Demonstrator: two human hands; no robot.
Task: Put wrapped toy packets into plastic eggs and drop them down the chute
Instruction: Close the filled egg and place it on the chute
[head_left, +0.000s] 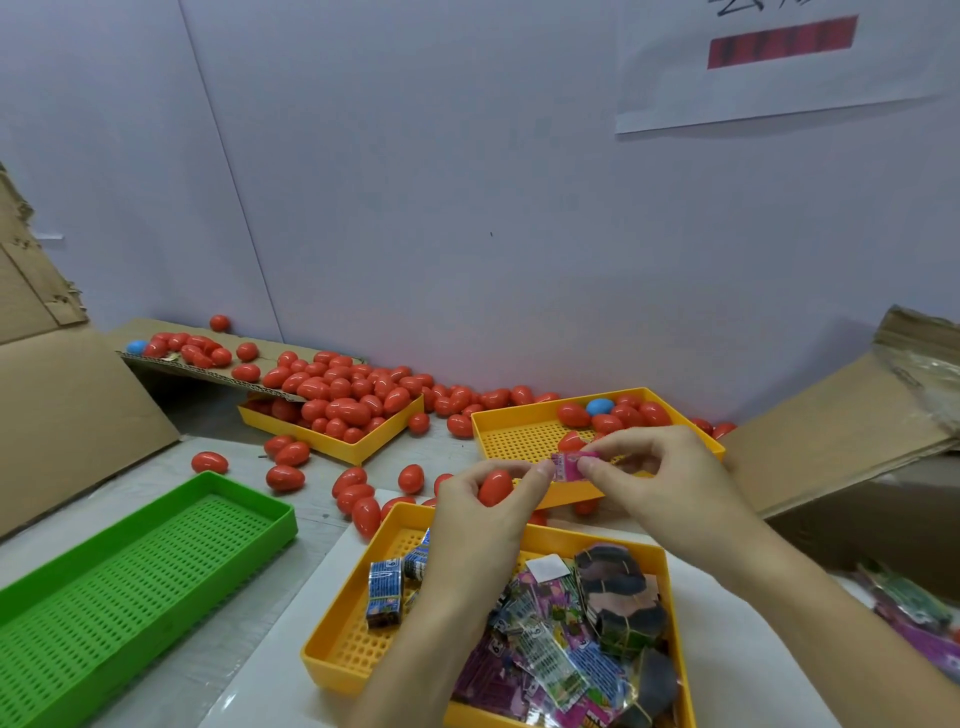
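The near yellow tray, a shallow plastic rectangle with a perforated floor, is the landmark here. It holds a heap of glossy wrapped packets, mostly purple and crinkled, too many and too overlapped to count, and three small blue block-shaped packets at its left side. Just above the far edge of this tray both hands meet. The left hand has its fingers curled around a smooth red plastic egg, and its thumb and forefinger also pinch the left end of a small pink packet. The right hand pinches the right end of the same packet between thumb and fingertips, so the packet is held in the air between the two hands, beside the egg. Beyond the near yellow tray stands a second yellow tray of the same perforated plastic, with several red eggs and one blue egg in its far corner. Farther to the left of it a third yellow tray is piled with shiny red eggs, and many more lie loose on the grey table around it. A strip of corrugated cardboard behind it carries more red eggs and a second blue egg. Left of the near yellow tray lies one long green tray with a slotted floor.
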